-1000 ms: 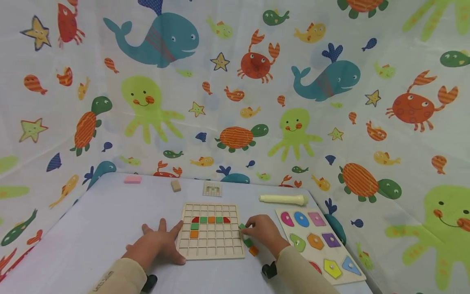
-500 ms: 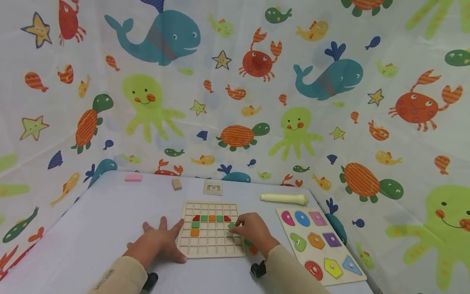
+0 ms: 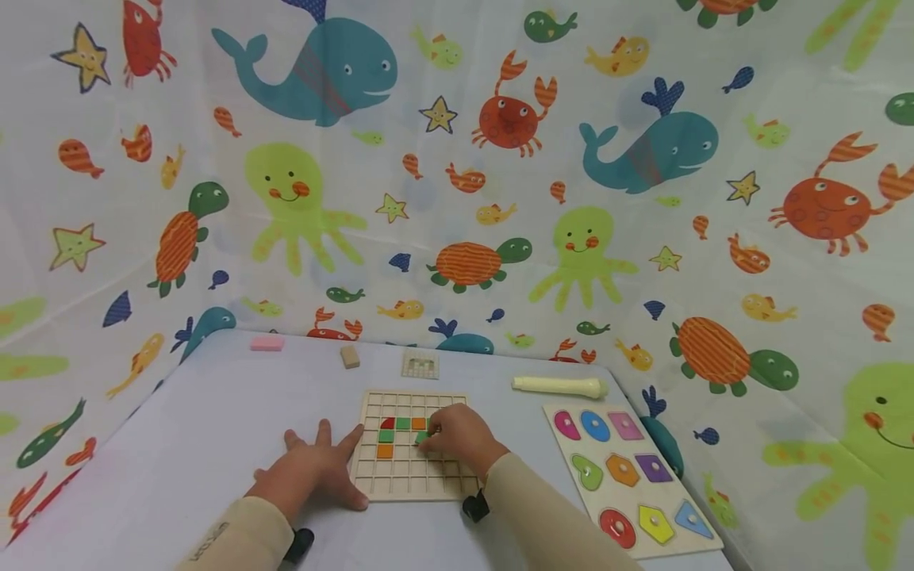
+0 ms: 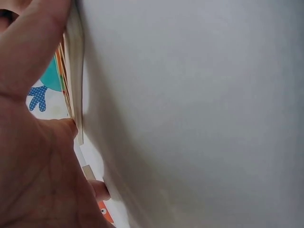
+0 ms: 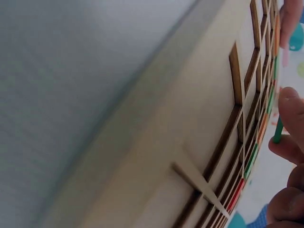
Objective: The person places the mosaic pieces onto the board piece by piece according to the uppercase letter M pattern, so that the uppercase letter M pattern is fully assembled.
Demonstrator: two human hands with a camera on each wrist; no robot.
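A wooden grid board lies on the table. Along one row sit a red rounded tile, a green one and an orange tile; the rest of that row is partly behind my right hand. Below the red one are a green tile and an orange square. My right hand, above the board's middle, pinches a green tile between thumb and fingertip. With fingers spread, my left hand rests at the board's left edge, its thumb and a finger touching the edge.
A shape puzzle board with knobbed pieces lies at the right. Behind the grid board are a pale yellow tube, a small patterned card, a beige block and a pink block. A sea-animal cloth hangs behind.
My right hand has picked up a green tile from beside the board's right edge and carried it left over the grid. My left hand keeps its place at the board; the head view shifts slightly.
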